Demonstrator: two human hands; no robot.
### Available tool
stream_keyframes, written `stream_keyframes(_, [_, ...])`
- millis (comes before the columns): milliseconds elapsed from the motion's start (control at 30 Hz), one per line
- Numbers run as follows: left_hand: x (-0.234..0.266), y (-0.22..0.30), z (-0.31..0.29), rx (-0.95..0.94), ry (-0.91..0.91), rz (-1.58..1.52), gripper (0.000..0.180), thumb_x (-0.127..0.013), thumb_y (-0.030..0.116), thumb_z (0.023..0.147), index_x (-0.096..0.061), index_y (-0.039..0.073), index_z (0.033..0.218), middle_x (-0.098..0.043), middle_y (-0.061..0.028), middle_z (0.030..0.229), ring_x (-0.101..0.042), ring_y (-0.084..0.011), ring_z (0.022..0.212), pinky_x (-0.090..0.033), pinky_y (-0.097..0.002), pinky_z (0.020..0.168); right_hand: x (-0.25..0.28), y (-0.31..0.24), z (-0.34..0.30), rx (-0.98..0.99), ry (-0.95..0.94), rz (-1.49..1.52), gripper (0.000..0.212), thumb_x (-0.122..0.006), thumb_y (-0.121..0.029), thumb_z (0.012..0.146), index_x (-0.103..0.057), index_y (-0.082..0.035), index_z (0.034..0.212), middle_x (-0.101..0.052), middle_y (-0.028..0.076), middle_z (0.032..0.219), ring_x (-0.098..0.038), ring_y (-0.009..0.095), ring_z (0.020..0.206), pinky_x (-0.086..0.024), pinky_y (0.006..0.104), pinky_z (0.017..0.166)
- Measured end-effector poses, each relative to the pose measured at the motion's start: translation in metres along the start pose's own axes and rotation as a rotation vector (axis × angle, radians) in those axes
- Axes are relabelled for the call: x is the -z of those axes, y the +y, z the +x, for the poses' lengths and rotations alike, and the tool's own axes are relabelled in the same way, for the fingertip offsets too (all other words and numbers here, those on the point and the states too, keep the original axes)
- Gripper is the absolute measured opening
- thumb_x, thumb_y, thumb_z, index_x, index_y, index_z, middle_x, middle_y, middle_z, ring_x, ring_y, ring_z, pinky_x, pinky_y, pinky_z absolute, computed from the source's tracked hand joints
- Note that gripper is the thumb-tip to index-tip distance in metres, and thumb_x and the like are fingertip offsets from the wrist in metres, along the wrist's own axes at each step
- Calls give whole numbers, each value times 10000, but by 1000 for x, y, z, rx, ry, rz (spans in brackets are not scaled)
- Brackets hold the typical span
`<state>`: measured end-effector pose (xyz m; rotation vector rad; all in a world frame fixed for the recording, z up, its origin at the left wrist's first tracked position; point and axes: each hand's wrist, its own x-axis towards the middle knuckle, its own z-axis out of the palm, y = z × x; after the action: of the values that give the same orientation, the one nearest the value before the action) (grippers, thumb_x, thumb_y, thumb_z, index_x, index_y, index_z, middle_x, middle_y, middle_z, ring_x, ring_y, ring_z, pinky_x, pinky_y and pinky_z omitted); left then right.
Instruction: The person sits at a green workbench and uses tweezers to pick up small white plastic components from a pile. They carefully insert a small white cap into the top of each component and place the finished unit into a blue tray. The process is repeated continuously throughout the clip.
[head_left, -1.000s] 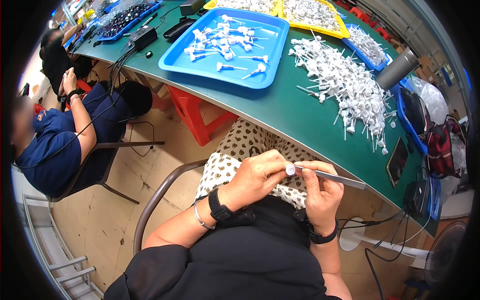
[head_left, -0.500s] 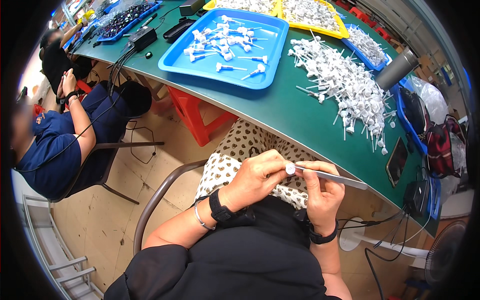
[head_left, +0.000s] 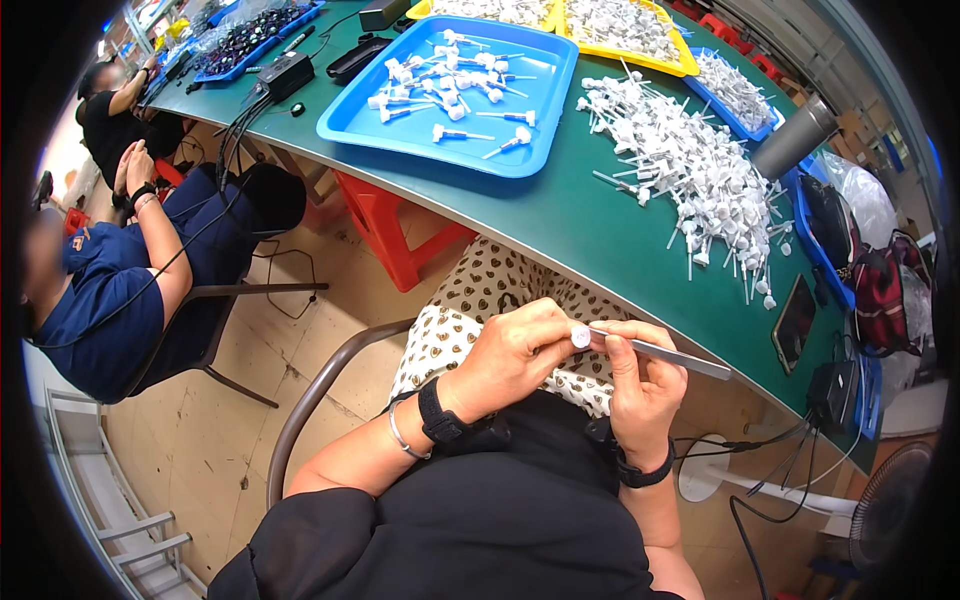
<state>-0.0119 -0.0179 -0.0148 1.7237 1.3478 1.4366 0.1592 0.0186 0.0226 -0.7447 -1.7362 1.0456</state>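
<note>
Above my lap, my left hand (head_left: 520, 350) is closed in a pinch on a small white plastic part with a round flat head (head_left: 580, 338); the rest of the part is hidden by the fingers. My right hand (head_left: 645, 390) grips slim flat metal tweezers (head_left: 692, 361), whose tip meets the white part's head. Similar white stemmed parts lie scattered in a blue tray (head_left: 335, 125) beyond my left hand. A large loose pile of white parts (head_left: 690, 170) spreads over the green table (head_left: 575, 215) on the right.
Yellow trays (head_left: 682, 62) of white parts stand at the back. A grey cylinder (head_left: 797, 137), a phone (head_left: 793, 325) and bags (head_left: 885, 290) are at the right. Cables (head_left: 240, 130) hang off the table at left, where a co-worker (head_left: 120, 290) sits. A fan (head_left: 888, 505) stands lower right.
Both hands stay nearly still, still holding the white part and the tweezers. The tweezers have shifted very slightly. A farther person at left has moved their head and arm.
</note>
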Motion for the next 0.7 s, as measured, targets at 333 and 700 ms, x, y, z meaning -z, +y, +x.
stream_keyframes(333, [0, 0, 0, 12, -12, 9, 204, -746, 0, 873, -749, 56, 1070, -692, -77, 901, -678, -203, 781, -534, -300, 662, 1, 4, 0, 17, -4, -61, 116, -606, -15, 1014, -623, 61, 1101, -723, 154, 1045, -710, 183, 915, -587, 301, 848])
stream_keyframes(700, [-2, 2, 1, -4, 30, -25, 191, -744, -8, 875, -760, 50, 1057, -689, -73, 895, -666, -187, 763, -521, -295, 640, -1, -1, 1, 12, 61, 67, 99, -627, 37, 986, -657, 78, 1071, -726, 135, 1017, -724, 175, 891, -596, 275, 799])
